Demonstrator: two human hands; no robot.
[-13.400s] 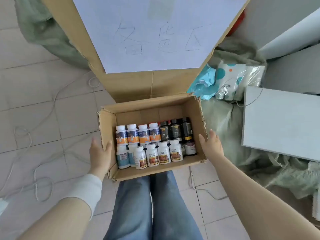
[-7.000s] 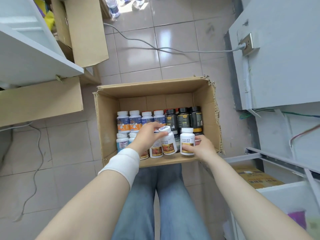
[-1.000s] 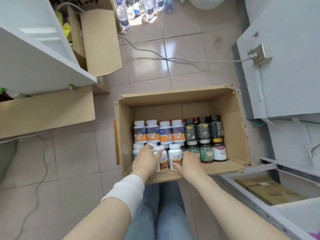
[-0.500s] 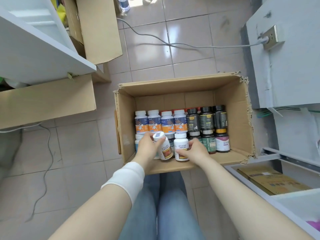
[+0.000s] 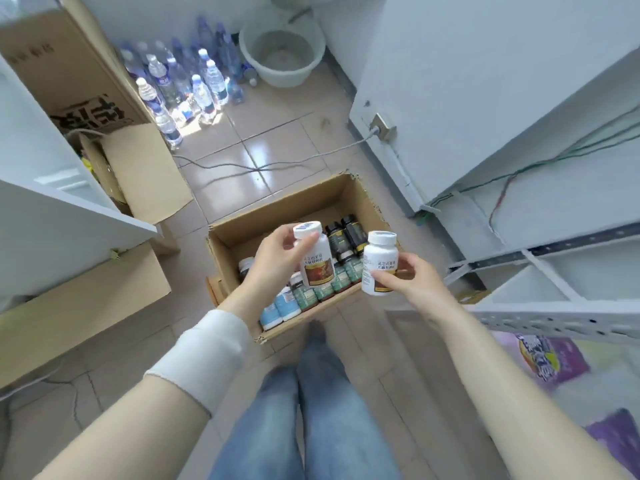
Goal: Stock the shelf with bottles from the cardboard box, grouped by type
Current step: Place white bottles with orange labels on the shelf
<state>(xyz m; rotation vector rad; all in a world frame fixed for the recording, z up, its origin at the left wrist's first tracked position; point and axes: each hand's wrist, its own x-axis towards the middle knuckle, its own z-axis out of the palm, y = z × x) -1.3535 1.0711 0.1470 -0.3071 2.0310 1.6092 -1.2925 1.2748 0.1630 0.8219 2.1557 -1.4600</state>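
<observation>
Two white plastic bottles are in my hands, both held above the open cardboard box [image 5: 298,211] on the tiled floor. My left hand [image 5: 272,259] has its fingers curled round the left bottle [image 5: 317,263], with the thumb up near its round white cap. This bottle is tilted a little, and its label has a brown-red picture. My right hand [image 5: 407,284] grips the right bottle [image 5: 379,266] at its lower part, between thumb and fingers. It stands nearly upright and shows a smooth white side with dark print. The two bottles are near each other but apart.

Inside the box, whose torn edges show rough brown cardboard, more bottles stand in rows. The dark bottles [image 5: 346,235] with black caps are at the back, the green-label bottles [image 5: 327,289] are in the middle, and the blue-label bottles [image 5: 280,308] are at the front corner.

On my right is the shelf [image 5: 554,322], made of white metal with small holes along its beam. Soft purple packets [image 5: 549,358] lie under it. A white knitted cuff [image 5: 204,355] covers my left wrist, and my blue jeans [image 5: 311,420] are below. Clear water bottles [image 5: 188,81] and a round pale basin [image 5: 282,53] stand far behind the box, and a thin grey cable [image 5: 277,164] lies on the glossy tiles.
</observation>
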